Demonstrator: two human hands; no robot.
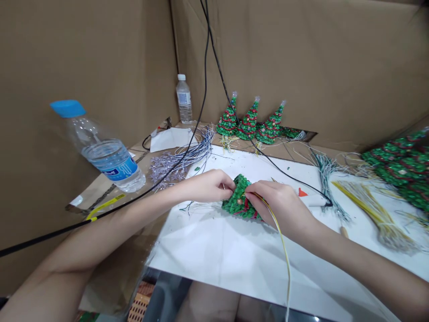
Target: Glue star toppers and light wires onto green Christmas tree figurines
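A small green Christmas tree [238, 206] with red trim and gold beads lies on its side on the white board. My left hand [212, 185] is closed at its left edge, the fingertips pinched against the green strands. From the other side, my right hand [279, 203] pinches a yellow-and-white wire [279, 232] close to the tree's surface. The wire's long end hangs down past the board's front edge. My fingers partly hide the tree.
Three finished trees [250, 118] stand at the back. A large water bottle [112, 156] is left, a smaller bottle [184, 99] behind. Bundles of wires [201, 143] and yellow-white wires [378, 214] flank the white board [201, 246]. A glue gun [313, 200] lies right; black cables [214, 49] cross overhead.
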